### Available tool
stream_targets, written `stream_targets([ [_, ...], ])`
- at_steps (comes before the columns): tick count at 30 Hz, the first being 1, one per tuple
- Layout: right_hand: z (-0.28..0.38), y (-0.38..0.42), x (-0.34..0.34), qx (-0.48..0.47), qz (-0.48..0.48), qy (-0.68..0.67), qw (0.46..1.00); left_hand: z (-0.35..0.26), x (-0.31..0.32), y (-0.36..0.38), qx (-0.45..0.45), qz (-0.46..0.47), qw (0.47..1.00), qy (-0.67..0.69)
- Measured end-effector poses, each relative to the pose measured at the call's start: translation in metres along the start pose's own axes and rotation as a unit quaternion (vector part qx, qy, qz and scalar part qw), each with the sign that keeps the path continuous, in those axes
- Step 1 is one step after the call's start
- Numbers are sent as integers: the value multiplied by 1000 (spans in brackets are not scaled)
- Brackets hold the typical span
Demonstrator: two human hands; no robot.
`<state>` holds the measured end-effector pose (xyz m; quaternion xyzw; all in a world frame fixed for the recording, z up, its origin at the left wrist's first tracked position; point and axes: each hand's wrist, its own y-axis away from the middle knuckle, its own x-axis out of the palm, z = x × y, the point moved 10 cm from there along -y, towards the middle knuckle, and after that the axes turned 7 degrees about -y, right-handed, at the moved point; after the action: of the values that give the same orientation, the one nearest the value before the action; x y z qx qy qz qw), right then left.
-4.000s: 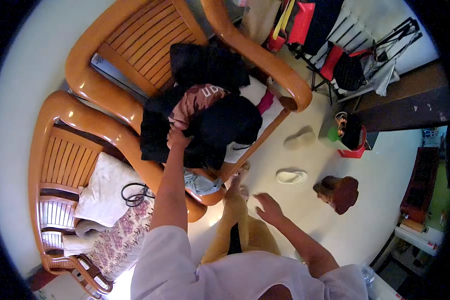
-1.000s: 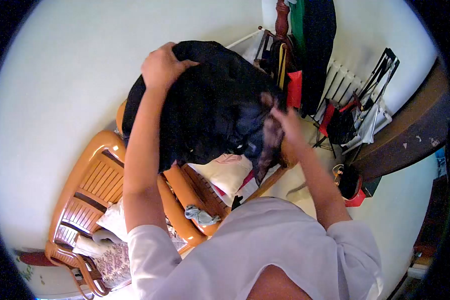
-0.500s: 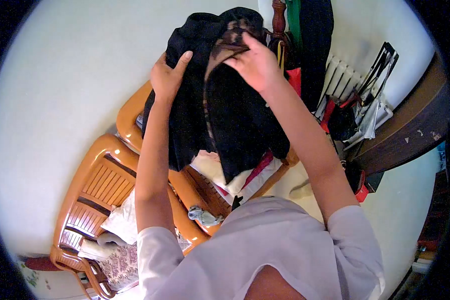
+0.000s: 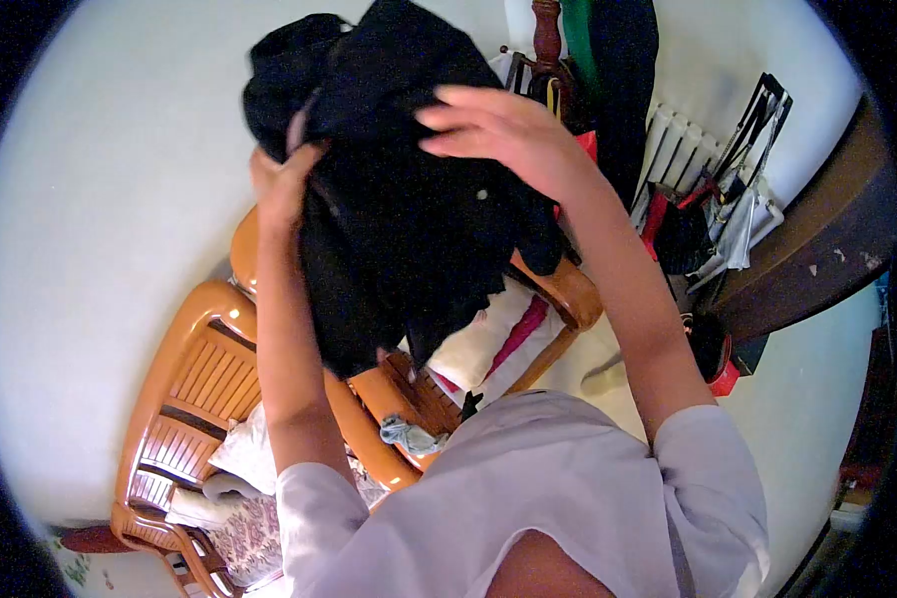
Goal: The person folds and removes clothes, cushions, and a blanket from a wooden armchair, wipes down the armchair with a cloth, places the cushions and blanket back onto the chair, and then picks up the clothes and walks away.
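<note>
A black jacket (image 4: 409,209) hangs before me, its cloth bunched at the top and loose toward the bottom. One small pale button shows on its front. My left hand (image 4: 284,179) grips the jacket at its left side, thumb over the cloth and fingers partly behind it. Over the upper right of the jacket lies my right hand (image 4: 498,135), with its fingers stretched out and apart, slightly blurred. The jacket's patterned brown lining is hidden from view.
Behind the jacket stands a wooden armchair (image 4: 568,294) with pale and magenta cloth on its seat. A slatted wooden bench (image 4: 209,374) with cushions is at lower left, a grey-blue cloth (image 4: 409,436) near it. A white radiator (image 4: 683,149) and dark furniture (image 4: 807,249) are at right.
The jacket has shifted left and turned, so its brown lining no longer shows. My left hand moved left and down with it. My right hand let go of the edge and spread its fingers.
</note>
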<state>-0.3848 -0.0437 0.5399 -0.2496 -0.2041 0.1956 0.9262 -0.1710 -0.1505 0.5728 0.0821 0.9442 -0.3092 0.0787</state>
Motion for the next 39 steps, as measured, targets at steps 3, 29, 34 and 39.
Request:
stream_targets([
  [3,-37,84,-100,16,-182,99,978,8,-43,4,-15,-49,997,55],
  [29,-89,232,-350,124,-553,-49,823,129,-31,172,-354,-75,929,75],
  [34,-80,191,-341,86,-591,-18,802,144,-134,148,-266,-196,935,-130],
  [39,-115,174,-307,117,-657,-35,744,249,-286,183,-300,-311,897,91],
])
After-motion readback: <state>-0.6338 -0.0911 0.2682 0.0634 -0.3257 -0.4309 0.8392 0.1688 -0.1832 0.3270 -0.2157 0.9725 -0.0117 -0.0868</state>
